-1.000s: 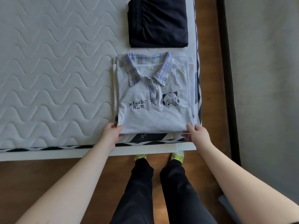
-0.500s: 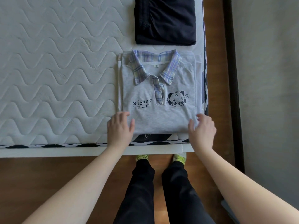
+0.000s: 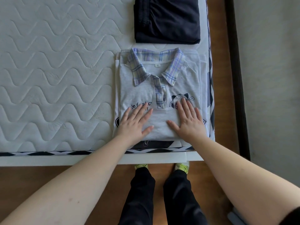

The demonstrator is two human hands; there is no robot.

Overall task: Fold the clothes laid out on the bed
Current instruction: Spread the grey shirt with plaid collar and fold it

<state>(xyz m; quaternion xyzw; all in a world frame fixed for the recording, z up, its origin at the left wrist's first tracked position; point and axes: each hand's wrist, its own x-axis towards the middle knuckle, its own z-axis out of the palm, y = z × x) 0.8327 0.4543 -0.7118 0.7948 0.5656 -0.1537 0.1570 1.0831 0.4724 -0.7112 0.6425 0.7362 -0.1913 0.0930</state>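
Observation:
A folded grey polo shirt (image 3: 162,73) with a plaid collar lies face up near the bed's front right corner, on top of another folded white garment whose edges show around it. My left hand (image 3: 135,122) lies flat on the shirt's lower left, fingers straight, covering part of the printed letters. My right hand (image 3: 188,120) lies flat on the lower right, over the cartoon print. A folded dark navy garment (image 3: 167,20) sits just behind the shirt.
The quilted white mattress (image 3: 48,78) stretches bare to the left. Its front edge has a black-and-white trim above a white bed frame (image 3: 81,159). Wooden floor (image 3: 220,78) and a grey wall lie to the right. My legs stand against the bed.
Both hands have left the shirt's lower corners and moved up and inward onto its front, where they now lie flat. The view has shifted slightly.

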